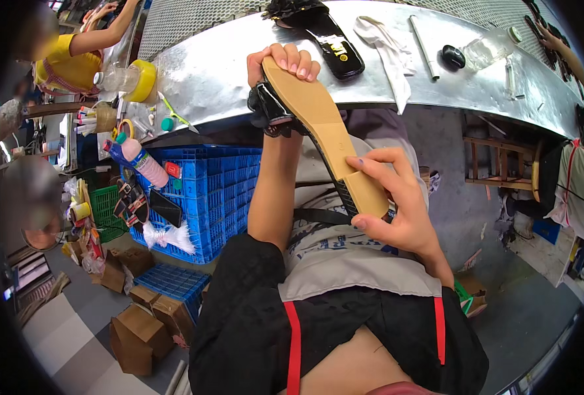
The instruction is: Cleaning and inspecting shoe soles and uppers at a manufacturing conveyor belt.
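Note:
Between my hands is a black slide sandal [328, 128], turned so its tan sole faces up, with a shiny black ruffled strap hanging at its left side. The fingers of my left hand [285, 66] curl over the toe end, at the edge of the metal table. Near my body, my right hand [397, 197] grips the heel end, thumb at the back edge and fingertips on the sole. A second black sandal [334, 49] lies insole up on the table just beyond, with a gold mark on its footbed.
On the metal table [219, 85] are a white cloth [387, 56], a white rod [425, 49], a small black object [452, 57], a clear bottle [489, 49] and yellow tape [141, 80]. A blue crate [229, 197] stands at left, a wooden stool [502, 161] at right. A person in yellow [68, 62] works at far left.

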A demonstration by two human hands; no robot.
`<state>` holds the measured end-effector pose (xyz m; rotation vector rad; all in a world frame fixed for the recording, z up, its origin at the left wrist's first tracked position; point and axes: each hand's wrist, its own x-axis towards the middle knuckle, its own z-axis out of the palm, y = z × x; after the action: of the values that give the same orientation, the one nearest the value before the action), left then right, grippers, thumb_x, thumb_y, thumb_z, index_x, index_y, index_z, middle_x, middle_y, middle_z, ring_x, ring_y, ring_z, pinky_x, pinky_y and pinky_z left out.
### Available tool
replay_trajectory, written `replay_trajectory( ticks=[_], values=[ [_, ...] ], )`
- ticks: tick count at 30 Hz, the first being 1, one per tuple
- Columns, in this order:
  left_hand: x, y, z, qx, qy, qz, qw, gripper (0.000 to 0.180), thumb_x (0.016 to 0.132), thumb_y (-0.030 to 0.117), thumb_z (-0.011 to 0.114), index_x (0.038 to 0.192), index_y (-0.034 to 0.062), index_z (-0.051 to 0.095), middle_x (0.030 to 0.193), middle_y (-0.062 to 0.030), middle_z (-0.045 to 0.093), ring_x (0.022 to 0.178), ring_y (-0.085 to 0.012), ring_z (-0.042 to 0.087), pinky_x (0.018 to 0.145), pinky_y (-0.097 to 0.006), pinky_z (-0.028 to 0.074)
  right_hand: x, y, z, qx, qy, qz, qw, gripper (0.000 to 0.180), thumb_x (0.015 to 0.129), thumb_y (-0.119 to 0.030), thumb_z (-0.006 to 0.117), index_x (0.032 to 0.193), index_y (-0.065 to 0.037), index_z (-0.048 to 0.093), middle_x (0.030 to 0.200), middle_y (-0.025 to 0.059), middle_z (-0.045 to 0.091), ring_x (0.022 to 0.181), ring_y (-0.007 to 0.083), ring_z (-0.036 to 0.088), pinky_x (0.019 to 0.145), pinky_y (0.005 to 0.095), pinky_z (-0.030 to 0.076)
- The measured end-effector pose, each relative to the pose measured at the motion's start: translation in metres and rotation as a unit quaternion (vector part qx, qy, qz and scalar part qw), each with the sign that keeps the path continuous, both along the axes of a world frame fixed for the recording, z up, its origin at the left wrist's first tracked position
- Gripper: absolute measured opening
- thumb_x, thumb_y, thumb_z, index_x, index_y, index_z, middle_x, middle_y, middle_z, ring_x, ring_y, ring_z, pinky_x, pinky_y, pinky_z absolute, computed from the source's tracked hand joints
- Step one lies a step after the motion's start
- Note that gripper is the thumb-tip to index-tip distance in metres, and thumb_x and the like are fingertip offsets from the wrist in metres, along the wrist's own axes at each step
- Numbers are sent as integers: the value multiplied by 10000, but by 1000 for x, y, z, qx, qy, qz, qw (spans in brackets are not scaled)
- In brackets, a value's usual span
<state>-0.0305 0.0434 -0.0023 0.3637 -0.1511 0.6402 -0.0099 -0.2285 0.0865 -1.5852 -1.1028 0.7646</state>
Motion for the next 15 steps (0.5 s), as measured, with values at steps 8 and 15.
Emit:
replay_trajectory(
  ticks=[8,15],
  values=[
    [4,15,3,29,77,-18,996,414,959,267,351,666,46,540,613,-69,506,599,-226,519,573,-350,433,10,5,-9,6,46,2,999,676,726,-260,828,1313,-16,599,1196,135,505,1056,242,539,884,311,451],
    [1,22,-12,28,70,-9,997,398,953,280,376,676,47,543,627,-73,519,614,-232,531,570,-358,443,10,14,-19,41,44,2,998,636,734,-244,824,1292,-30,607,1170,103,510,963,182,530,766,273,441]
  ],
)
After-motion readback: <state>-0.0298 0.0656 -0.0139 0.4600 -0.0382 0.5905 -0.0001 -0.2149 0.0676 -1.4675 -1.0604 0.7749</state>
